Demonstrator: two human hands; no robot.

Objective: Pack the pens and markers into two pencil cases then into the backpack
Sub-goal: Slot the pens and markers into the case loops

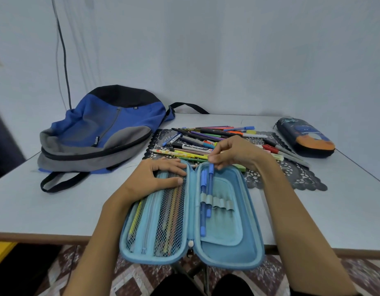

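A light blue pencil case [223, 238] lies open at the table's near edge. Its left half is a mesh pocket with several pencils inside. My left hand [157, 178] rests flat on the top of that mesh half. My right hand [234, 154] pinches the top of a blue pen [210, 190] that stands in an elastic loop of the right half, beside another blue pen [203, 210]. Behind the case lies a pile of pens and markers [206, 138] on a dark lace mat. A blue and grey backpack [103, 131] lies at the left. A dark pencil case [304, 136] sits shut at the far right.
The white table [56, 206] stands against a pale wall, with a cable hanging behind the backpack. The open case overhangs the near table edge. The backpack's strap [63, 181] loops toward the front left. A patterned floor shows below.
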